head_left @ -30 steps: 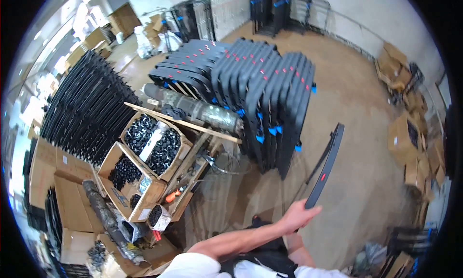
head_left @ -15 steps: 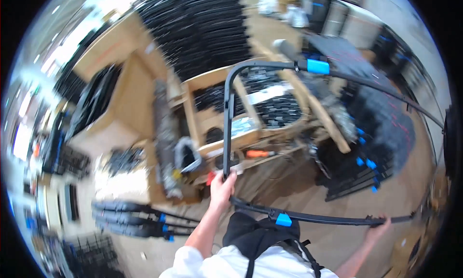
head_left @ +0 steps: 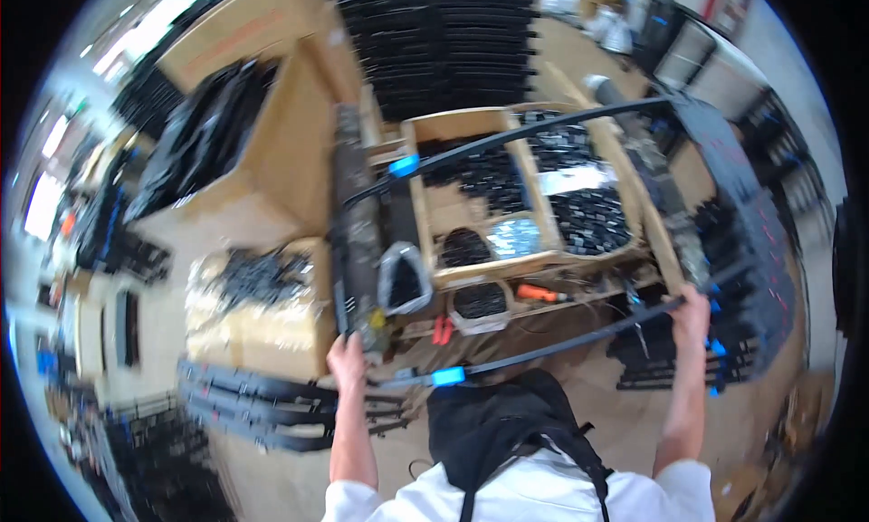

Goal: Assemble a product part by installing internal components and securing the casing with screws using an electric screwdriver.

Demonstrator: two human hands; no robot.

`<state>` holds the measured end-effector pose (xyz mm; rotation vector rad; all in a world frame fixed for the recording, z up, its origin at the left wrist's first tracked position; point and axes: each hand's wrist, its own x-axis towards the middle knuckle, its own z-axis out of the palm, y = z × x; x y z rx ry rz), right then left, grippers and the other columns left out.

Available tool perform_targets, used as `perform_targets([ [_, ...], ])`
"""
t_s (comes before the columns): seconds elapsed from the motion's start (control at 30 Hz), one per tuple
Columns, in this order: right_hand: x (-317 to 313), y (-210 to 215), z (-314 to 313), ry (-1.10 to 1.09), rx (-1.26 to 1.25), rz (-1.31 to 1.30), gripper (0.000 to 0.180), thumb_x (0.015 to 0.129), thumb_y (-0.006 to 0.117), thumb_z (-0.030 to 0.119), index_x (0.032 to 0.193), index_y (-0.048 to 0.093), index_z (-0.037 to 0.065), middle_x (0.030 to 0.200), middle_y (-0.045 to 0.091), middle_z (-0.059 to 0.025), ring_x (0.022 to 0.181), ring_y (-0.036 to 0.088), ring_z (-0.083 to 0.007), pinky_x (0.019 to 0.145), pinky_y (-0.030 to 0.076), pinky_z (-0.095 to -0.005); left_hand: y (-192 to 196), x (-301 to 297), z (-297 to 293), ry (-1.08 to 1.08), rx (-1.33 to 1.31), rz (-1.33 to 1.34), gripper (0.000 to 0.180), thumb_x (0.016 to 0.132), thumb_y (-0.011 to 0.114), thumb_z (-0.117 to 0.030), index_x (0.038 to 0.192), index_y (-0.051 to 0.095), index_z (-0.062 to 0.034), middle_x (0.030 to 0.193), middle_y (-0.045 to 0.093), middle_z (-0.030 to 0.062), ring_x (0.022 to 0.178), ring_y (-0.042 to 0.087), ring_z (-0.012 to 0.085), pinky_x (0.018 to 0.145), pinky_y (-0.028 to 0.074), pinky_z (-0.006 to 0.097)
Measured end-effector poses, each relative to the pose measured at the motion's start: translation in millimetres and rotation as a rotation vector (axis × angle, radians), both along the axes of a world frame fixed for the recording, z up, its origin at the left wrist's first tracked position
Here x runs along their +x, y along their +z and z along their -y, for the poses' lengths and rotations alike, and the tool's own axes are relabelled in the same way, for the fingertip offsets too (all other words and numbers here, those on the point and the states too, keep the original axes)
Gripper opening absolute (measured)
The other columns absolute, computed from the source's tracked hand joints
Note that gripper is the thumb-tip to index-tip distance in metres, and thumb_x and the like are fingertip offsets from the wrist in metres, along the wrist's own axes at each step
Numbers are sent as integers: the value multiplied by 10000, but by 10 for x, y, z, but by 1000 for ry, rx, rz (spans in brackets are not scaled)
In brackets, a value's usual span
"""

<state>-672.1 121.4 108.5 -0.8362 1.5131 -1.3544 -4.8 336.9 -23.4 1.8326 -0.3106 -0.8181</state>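
Note:
A large black frame (head_left: 561,343) with rounded corners is stretched between my two hands over a workbench. One blue piece (head_left: 448,376) sits on its near bar and another blue piece (head_left: 405,165) on its far bar. My left hand (head_left: 348,363) is closed around the frame at its near left corner. Toward the right end of the near bar, my right hand (head_left: 692,318) grips the same frame. Motion smears the fingers a little. Beneath the frame lies a divided wooden tray (head_left: 493,270) holding many small black parts.
An orange-handled tool (head_left: 538,293), red-handled pliers (head_left: 442,330) and a white tub (head_left: 480,321) lie before the tray. Left are a cardboard box (head_left: 290,151), a carton (head_left: 272,336) and black frames (head_left: 262,413). A tall black stack (head_left: 434,51) rises behind.
The frame has swung left and levelled over the tray. My left hand has moved left; my right hand has come up and inward along the near bar. The view has turned too.

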Motion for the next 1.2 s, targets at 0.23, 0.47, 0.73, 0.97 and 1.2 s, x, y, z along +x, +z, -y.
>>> perform_targets([
  [0.23, -126, -966, 253, 85, 317, 351, 146, 915, 682, 201, 901, 684, 56, 896, 718, -105, 866, 755, -293, 804, 599, -449, -127, 190, 149, -174, 297, 822, 377, 988, 700, -257, 1191, 718, 60, 1201, 674, 284, 1096, 639, 429, 977, 492, 502],
  [0.47, -700, -1697, 371, 273, 478, -202, 298, 882, 707, 200, 1111, 694, 10, 1012, 748, -168, 999, 734, -364, 904, 585, -458, -140, -56, 274, -139, 489, 973, 424, 1010, 673, -310, 1263, 726, 26, 1164, 751, 233, 1048, 698, 429, 944, 525, 495],
  [0.73, -359, -2602, 1220, 344, 508, -1009, 756, 822, 776, 334, 1432, 547, -50, 1422, 560, -296, 1270, 629, -442, 1040, 547, -506, 8, 133, 61, -147, 221, 600, 343, 1024, 643, -185, 1242, 708, 72, 1108, 767, 183, 927, 702, 286, 880, 559, 424],
  [0.97, -482, -2704, 1198, 394, 300, -1071, 539, 775, 758, 174, 1208, 551, -72, 1235, 616, -302, 1134, 674, -457, 893, 597, -519, -53, 173, 45, -9, 353, 673, 384, 1028, 626, -170, 1293, 667, 105, 1098, 758, 191, 907, 689, 283, 838, 565, 429],
  [1.2, -1096, -1354, -101, 415, 497, -1074, 427, 800, 657, 153, 1185, 588, -18, 989, 688, -293, 1005, 695, -487, 876, 565, -566, 477, -659, 675, -159, 770, 742, 527, 1098, 599, -405, 1411, 658, 15, 1359, 698, 235, 1173, 682, 405, 967, 584, 466],
])
